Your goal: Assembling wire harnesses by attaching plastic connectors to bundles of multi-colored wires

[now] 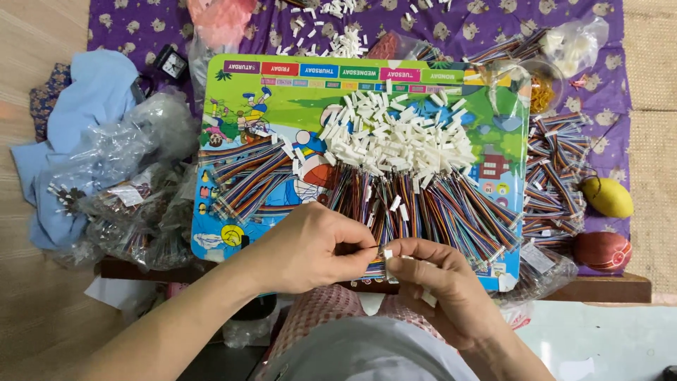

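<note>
Hands meet at the near edge of a bright cartoon tray (233,85) set on a low table: the left hand (310,247) pinches the end of a multicoloured ribbon cable (367,248) between thumb and forefinger, while the right hand (430,279) grips a small white plastic connector (388,254) in its fingertips, the two parts touching at the pinch. Just beyond the fingers lies a dense row of finished ribbon cables (437,204), their white housings (402,137) heaped farther out across the tray's middle. Left of the pinch, a loose bundle of bare ribbon cables (243,176) rests on the tray. Farther left sit clear plastic bags (134,176) of parts over blue cloth (92,92). To the right of the grip, off the tray, more cable bundles (557,176) pile on a purple patterned cloth (141,25), with a yellow mango (608,197) and a reddish round fruit (601,250) beside them.
</note>
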